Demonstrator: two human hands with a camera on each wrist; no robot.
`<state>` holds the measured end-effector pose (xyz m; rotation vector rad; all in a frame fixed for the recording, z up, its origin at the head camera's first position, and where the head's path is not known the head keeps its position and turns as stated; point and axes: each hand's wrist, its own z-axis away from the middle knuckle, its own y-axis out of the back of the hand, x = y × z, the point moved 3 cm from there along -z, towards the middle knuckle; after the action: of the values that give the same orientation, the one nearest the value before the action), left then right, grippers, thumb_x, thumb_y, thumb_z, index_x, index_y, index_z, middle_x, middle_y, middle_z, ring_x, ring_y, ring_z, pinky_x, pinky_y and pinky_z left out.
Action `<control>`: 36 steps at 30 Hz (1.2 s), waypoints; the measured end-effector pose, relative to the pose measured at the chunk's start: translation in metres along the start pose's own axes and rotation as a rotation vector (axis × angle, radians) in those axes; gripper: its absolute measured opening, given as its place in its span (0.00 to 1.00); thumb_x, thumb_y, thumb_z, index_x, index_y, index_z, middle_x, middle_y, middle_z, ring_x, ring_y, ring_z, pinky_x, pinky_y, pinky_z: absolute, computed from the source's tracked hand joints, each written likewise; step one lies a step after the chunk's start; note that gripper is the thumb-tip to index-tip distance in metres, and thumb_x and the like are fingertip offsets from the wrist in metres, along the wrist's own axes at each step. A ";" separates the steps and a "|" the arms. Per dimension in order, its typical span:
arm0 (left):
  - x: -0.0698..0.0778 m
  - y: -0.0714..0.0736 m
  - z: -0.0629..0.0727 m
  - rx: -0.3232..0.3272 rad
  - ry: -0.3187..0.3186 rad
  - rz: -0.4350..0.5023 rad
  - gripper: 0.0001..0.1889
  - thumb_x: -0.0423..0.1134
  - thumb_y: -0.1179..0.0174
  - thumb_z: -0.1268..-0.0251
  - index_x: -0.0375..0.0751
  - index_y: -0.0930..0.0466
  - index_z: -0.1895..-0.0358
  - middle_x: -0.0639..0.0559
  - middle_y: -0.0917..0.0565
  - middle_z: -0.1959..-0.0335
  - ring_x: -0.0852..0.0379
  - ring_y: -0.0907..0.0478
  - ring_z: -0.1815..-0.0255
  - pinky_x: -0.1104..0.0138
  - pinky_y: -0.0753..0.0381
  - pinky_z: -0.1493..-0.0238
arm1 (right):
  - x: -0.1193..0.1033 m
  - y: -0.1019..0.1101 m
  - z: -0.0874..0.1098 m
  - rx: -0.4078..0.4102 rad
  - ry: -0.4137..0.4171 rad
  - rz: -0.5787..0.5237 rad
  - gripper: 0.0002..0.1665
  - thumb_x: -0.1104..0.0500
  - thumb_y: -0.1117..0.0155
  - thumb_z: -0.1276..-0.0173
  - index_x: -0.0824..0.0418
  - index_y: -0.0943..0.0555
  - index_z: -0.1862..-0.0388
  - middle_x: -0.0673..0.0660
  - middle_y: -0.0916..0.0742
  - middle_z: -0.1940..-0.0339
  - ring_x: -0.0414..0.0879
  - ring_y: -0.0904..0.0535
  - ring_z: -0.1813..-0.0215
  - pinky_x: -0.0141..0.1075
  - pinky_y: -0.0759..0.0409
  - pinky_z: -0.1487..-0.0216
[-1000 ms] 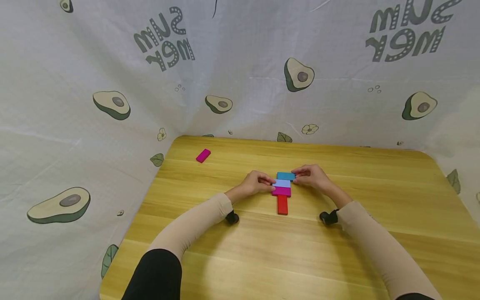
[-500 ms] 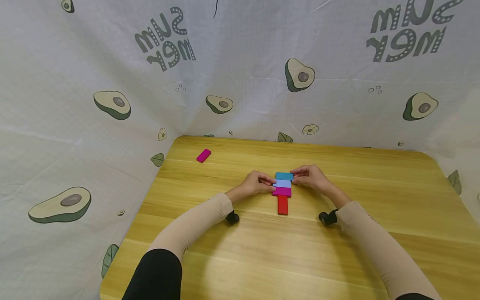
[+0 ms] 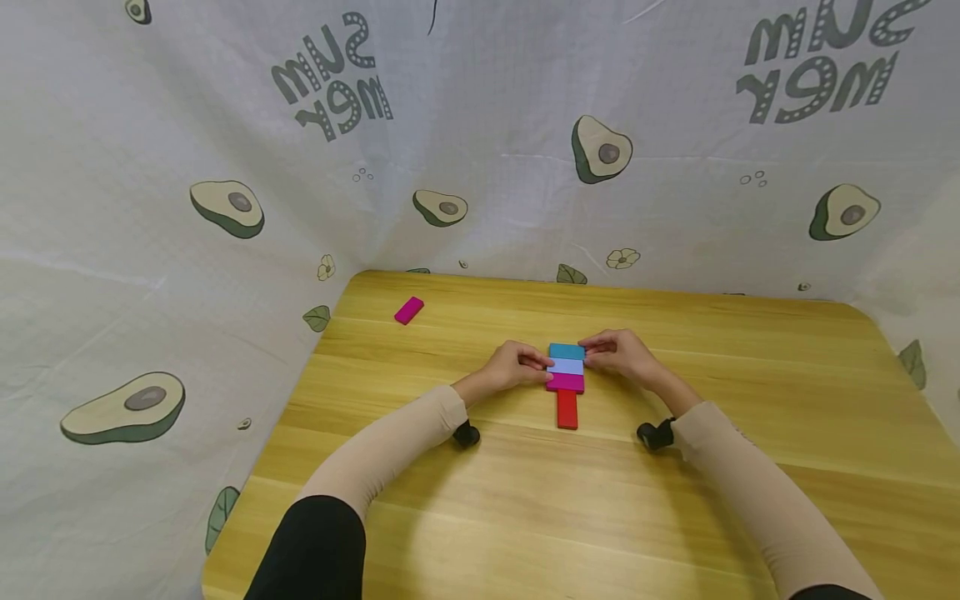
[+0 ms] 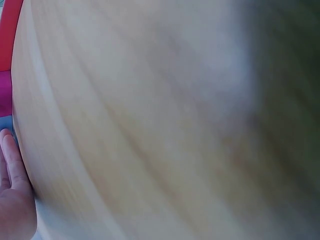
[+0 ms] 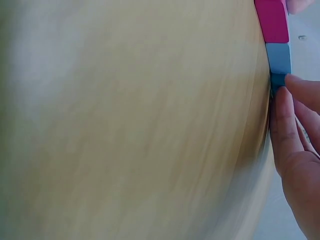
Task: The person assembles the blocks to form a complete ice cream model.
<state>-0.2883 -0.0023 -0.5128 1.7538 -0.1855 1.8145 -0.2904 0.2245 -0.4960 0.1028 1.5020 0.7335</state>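
Right hand pinching the teal block

On my feed the right hand [image 3: 622, 352] has thumb and fingertips on the right end of the teal block [image 3: 566, 351]. My left hand [image 3: 512, 367] has thumb and fingertips parted at the left ends of the magenta block [image 3: 567, 382] and light blue block [image 3: 567, 367]; can't tell if that's a pinch. Teal's farthest, then light blue, magenta, and the red block [image 3: 567, 410] lengthwise nearest me. A second magenta block [image 3: 409, 311] lies near the wooden table's [image 3: 525, 517] far left corner.
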 end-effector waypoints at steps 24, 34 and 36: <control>0.001 0.002 -0.001 -0.009 0.002 0.007 0.11 0.30 0.29 0.40 0.32 0.12 0.55 0.46 0.11 0.58 0.66 0.20 0.66 0.74 0.18 0.58 | 0.001 -0.002 -0.007 0.022 -0.033 0.040 0.20 0.63 0.38 0.26 0.74 0.21 0.41 0.70 0.19 0.44 0.59 0.25 0.48 0.26 0.24 0.54; -0.001 0.001 0.000 -0.011 -0.006 0.023 0.12 0.30 0.29 0.41 0.31 0.12 0.54 0.41 0.12 0.55 0.54 0.17 0.60 0.74 0.19 0.59 | -0.011 -0.004 -0.003 0.018 -0.013 0.009 0.19 0.69 0.39 0.28 0.80 0.23 0.43 0.76 0.19 0.45 0.64 0.22 0.48 0.22 0.23 0.56; -0.001 0.001 0.000 -0.015 -0.001 0.028 0.12 0.29 0.29 0.40 0.29 0.13 0.53 0.39 0.13 0.54 0.48 0.17 0.56 0.73 0.18 0.57 | -0.025 -0.004 0.003 0.015 -0.011 0.009 0.18 0.70 0.40 0.28 0.82 0.24 0.43 0.77 0.20 0.45 0.65 0.22 0.48 0.23 0.23 0.55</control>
<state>-0.2891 -0.0038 -0.5134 1.7500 -0.2241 1.8272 -0.2832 0.2100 -0.4763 0.1245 1.4973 0.7276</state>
